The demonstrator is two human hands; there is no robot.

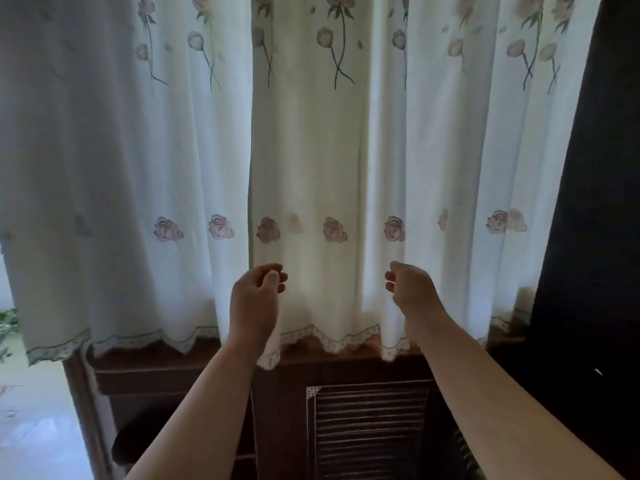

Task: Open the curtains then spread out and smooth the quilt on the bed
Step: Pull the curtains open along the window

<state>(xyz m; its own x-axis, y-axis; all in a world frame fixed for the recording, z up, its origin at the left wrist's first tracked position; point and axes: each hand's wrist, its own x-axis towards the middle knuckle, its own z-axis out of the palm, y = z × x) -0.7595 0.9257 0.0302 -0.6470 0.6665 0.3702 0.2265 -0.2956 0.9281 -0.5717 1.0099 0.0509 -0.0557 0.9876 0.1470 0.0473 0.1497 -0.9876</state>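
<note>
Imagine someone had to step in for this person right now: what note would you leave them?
Left hand: raised by the floral curtains, fingers curled; a grip on the fabric can't be confirmed.
Right hand: likewise, fingers curled close to a fold.
The curtains hang drawn shut, hems over the wooden ledge above a louvred panel.
Done: nothing yet.
Left: part the curtains, then spread and smooth the quilt; bed and quilt are out of view.
</note>
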